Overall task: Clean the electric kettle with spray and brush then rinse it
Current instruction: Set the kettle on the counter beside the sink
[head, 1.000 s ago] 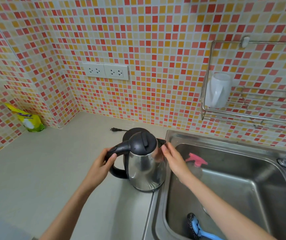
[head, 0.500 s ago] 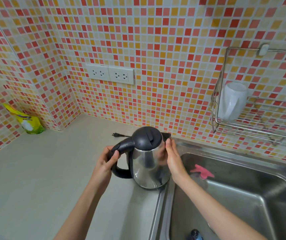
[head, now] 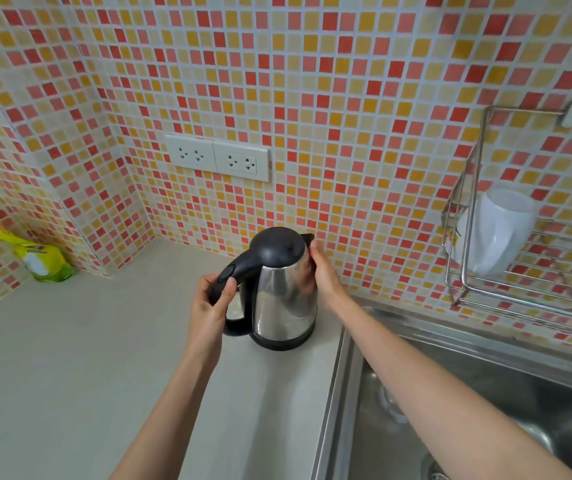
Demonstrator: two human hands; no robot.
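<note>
A wall of small red, orange and cream tiles (head: 346, 116) fills the background of the head view and turns a corner on the left. A double white socket plate (head: 218, 157) is set into it. Below runs a pale grey desk (head: 70, 358), and a steel sink (head: 341, 393) is set against its right edge.

The electric kettle (head: 284, 299) stands upright at the desk's right edge, just beside the sink rim. Its body is polished steel, and its handle and base ring are black. The black lid is down, so whatever is inside is hidden. The left hand (head: 210, 306) grips the top of the handle, its fingers curled round it and its thumb beside the switch. The right hand (head: 324, 271) lies against the steel wall under the spout with fairly straight fingers, and its forearm crosses above the basin.

In the far left corner of the desk a yellow-green pouch (head: 40, 258) leans on the tiles. A wire rack (head: 519, 299) hangs on the wall above the sink and holds one tilted white cup (head: 499, 230). The cup's inside cannot be seen. In the basin only the drain (head: 433, 474) is clear. A pale shape behind the forearm is too blurred to name.
</note>
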